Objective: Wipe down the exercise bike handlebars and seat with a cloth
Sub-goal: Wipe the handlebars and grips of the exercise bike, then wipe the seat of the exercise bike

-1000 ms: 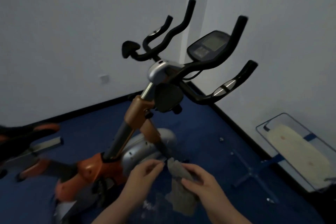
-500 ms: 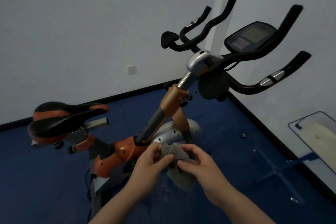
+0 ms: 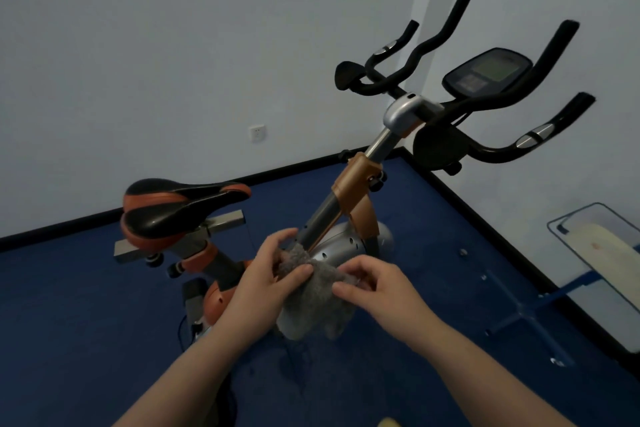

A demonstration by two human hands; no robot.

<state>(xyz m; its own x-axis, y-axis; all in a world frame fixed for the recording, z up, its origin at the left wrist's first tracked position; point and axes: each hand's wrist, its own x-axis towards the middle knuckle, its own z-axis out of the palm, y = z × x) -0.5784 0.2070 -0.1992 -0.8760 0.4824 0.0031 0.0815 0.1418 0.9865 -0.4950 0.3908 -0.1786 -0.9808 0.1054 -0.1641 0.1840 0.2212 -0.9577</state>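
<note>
An orange and grey exercise bike stands on blue floor in a room corner. Its black handlebars [image 3: 446, 80] rise at the upper right around a display console [image 3: 488, 74]. The black and orange seat [image 3: 176, 210] is at the left. I hold a grey cloth [image 3: 313, 298] in front of the bike's frame, below the handlebar post. My left hand [image 3: 266, 277] pinches the cloth's upper left part. My right hand [image 3: 372, 284] pinches its right edge. Both hands are well below the handlebars and right of the seat.
White walls meet in a corner behind the bike. A wall socket [image 3: 258, 133] sits low on the left wall. A blue-framed rack with a pale pad [image 3: 609, 253] leans at the right wall, its blue foot [image 3: 526, 314] on the floor.
The view swung left, bringing the seat into sight, then shifted slightly back. My hands bunched the cloth together, and now they spread it wider between them.
</note>
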